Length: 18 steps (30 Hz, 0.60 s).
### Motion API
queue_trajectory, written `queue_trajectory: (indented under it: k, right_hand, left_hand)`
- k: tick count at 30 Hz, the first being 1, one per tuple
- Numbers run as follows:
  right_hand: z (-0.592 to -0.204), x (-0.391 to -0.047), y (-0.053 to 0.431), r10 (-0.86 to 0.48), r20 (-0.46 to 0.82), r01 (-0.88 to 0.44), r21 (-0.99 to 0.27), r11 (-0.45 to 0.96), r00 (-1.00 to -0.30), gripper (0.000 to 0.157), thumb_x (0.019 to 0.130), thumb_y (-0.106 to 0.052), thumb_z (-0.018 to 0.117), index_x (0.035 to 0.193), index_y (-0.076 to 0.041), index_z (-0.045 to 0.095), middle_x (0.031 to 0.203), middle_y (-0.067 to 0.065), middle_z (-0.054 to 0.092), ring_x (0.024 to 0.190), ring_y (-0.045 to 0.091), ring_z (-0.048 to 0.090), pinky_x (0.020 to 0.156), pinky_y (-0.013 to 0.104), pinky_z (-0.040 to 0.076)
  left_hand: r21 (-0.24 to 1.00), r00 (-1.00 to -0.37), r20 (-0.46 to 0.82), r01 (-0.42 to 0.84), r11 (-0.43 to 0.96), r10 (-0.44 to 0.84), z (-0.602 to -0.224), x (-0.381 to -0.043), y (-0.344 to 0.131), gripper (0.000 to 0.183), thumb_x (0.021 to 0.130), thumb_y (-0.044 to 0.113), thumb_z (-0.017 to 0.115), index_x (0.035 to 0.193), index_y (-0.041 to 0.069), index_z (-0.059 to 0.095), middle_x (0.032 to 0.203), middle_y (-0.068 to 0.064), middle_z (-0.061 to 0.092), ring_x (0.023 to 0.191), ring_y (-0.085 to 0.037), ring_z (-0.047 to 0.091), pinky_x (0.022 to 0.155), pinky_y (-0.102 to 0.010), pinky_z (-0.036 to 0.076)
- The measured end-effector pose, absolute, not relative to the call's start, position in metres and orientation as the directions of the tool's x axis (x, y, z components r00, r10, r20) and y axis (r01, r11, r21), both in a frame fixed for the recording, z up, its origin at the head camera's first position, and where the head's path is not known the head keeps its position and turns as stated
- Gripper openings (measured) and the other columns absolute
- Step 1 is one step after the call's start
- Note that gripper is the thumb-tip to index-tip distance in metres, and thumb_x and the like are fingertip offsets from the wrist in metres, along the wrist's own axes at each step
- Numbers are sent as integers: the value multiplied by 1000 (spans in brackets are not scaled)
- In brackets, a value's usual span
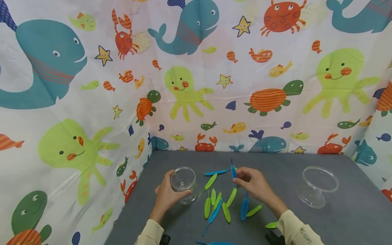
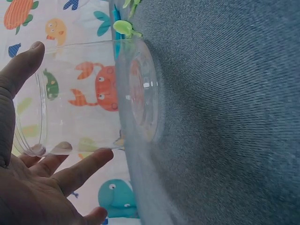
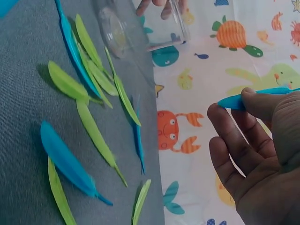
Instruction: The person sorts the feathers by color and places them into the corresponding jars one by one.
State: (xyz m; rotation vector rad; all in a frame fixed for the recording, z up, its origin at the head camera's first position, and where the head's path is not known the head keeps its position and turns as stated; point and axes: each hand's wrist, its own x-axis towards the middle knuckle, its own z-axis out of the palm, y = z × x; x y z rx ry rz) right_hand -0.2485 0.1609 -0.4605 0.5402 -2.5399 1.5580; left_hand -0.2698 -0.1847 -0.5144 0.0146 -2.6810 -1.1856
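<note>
My left hand (image 1: 166, 195) grips a clear round jar (image 1: 188, 180), thumb on one side and fingers on the other. The left wrist view shows the jar (image 2: 89, 93) upright, its base at the grey tabletop. My right hand (image 1: 257, 185) pinches a blue feather (image 1: 233, 172) between thumb and fingertips, raised above the table; the right wrist view shows this feather (image 3: 272, 91) too. Between the hands lie loose green feathers (image 1: 226, 212) and blue feathers (image 1: 244, 208), several crossing one another.
A second clear round container (image 1: 320, 187) stands on the right of the grey table (image 1: 352, 217). One green feather (image 1: 271, 225) lies by the right sleeve, and a blue feather (image 1: 215, 243) at the near edge of view. A sea-animal print curtain (image 1: 232, 102) hangs behind and at the sides.
</note>
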Motion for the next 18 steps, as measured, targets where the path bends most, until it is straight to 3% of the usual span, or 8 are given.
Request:
queue_trajectory:
  k: [6, 11, 18]
  right_hand:
    - [-460, -251, 148, -253, 301, -378, -854, 358, -920, 15, 93, -17, 74, 107, -11, 73, 91, 7, 74, 76, 13, 69, 68, 25, 56]
    - [-460, -252, 138, -282, 324, -405, -860, 309, -903, 14, 94, -15, 73, 107, -11, 72, 90, 13, 73, 73, 5, 66, 67, 25, 55]
    - [-461, -254, 128, -282, 305, -388, -866, 314, -909, 13, 94, -18, 74, 106, -13, 73, 88, 8, 72, 72, 6, 65, 67, 30, 56]
  left_hand:
    - [734, -980, 178, 72, 676, -88, -515, -262, -188, 107, 63, 48, 96, 149, 16, 41, 146, -12, 58, 126, -36, 57, 108, -64, 21]
    - [731, -981, 172, 65, 679, -92, -517, -256, -190, 107, 62, 50, 95, 148, 16, 42, 145, -12, 58, 124, -34, 58, 106, -64, 23]
    - [733, -979, 174, 59, 678, -104, -518, -248, -191, 110, 59, 55, 95, 147, 16, 43, 143, -12, 60, 124, -36, 58, 105, -64, 24]
